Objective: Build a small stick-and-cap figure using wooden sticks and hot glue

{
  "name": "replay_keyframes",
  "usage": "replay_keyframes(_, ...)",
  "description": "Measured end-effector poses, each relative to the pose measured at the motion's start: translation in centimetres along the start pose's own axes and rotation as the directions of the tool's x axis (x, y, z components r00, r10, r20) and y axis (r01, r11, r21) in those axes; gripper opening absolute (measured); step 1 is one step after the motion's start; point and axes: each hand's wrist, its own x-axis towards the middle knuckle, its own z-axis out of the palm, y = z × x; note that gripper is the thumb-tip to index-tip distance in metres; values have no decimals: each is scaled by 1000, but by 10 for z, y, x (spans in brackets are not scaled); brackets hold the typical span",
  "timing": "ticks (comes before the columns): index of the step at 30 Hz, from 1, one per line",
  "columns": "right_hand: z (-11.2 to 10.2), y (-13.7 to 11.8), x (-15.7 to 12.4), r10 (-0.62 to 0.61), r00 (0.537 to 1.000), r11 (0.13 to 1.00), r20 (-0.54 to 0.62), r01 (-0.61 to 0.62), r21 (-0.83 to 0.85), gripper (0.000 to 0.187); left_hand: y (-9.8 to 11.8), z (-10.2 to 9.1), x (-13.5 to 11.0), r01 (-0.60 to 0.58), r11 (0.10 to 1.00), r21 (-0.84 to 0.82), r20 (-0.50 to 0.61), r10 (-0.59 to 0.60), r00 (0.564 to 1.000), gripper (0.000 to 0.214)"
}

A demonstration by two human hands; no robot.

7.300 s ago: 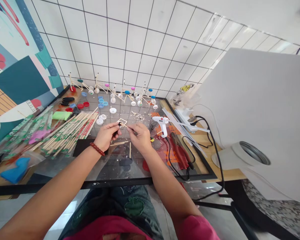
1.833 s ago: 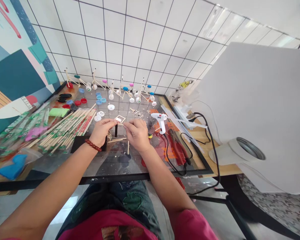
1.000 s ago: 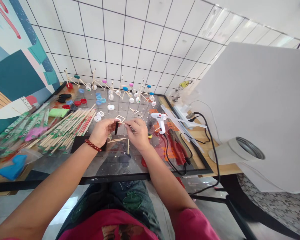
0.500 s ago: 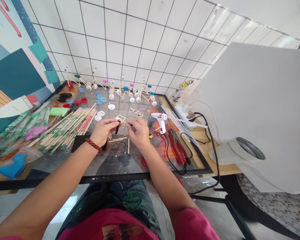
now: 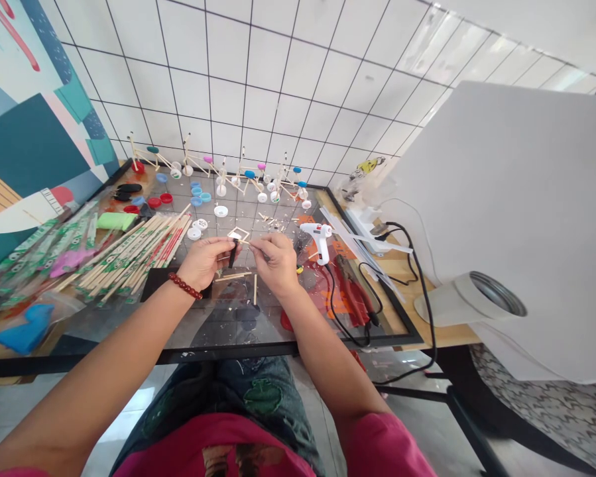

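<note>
Fingers and thumb of my left hand (image 5: 205,262) are closed in a pinch on a thin wooden stick (image 5: 243,242). My right hand (image 5: 275,262) pinches the right end of that stick, close to the left fingertips. A small diamond-shaped frame of wooden sticks (image 5: 246,231) shows just beyond; whether it is joined to the held stick I cannot tell. A narrow black strip (image 5: 233,255) hangs down at the left fingertips, its kind unclear. Below the hands, short cut sticks (image 5: 255,290) lie on the table mat.
A white glue gun (image 5: 320,240) stands right of my hands, its black cord trailing forward, beside red-handled pliers (image 5: 355,298). Wrapped chopsticks (image 5: 128,255) are heaped at left. Stick models with bottle-cap wheels (image 5: 249,175) line the back. A pale cylinder (image 5: 469,301) lies at right.
My hands stay almost in place on the stick. The black strip at the left fingertips shows slightly more upright.
</note>
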Motion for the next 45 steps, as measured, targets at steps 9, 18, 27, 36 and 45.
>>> replay_keyframes(9, 0, -1, 0, -26, 999, 999, -26, 25, -22, 18, 0, -2, 0, -5, 1000, 29, 40, 4, 999, 26)
replay_keyframes(18, -1, -2, 0, -39, 999, 999, -24, 39, -16, 19, 0, -1, 0, -1, 1000, 22, 22, 1, 1000, 19)
replay_keyframes(27, -1, -2, -1, -71, 997, 997, -37, 71, 4, 19, 0, -1, 1, -8, 999, 36, 6, 8, 1000, 19)
replay_keyframes(36, 2, 1, -1, -33, 999, 999, -9, 33, -11, 19, -1, -2, 1, 45, 999, 25, 2, -45, 999, 12)
replay_keyframes(45, 2, 3, -1, -15, 1000, 1000, -9, 15, -21, 20, 4, 1, -1, 187, 980, -61, -6, -188, 982, 19)
